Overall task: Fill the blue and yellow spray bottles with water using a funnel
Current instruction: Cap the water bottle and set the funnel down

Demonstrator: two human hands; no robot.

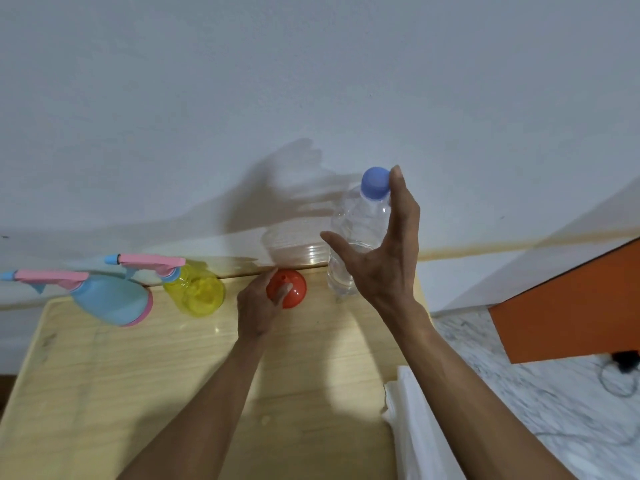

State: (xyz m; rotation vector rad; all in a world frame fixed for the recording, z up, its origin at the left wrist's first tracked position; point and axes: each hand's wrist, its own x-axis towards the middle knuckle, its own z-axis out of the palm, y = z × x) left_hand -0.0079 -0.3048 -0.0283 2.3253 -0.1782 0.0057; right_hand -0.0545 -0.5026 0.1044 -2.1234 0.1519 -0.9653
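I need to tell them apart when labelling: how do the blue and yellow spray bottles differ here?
The blue spray bottle has an opaque body with a pink band at its base; the yellow spray bottle is see-through with no such band. The blue one stands farther left, the yellow one nearer the orange funnel. Both wear pink trigger heads pointing left, and no hand touches either.

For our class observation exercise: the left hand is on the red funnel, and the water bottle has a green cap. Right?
Not quite. In the head view the left hand does touch the red funnel, but the water bottle has a blue cap, not green.
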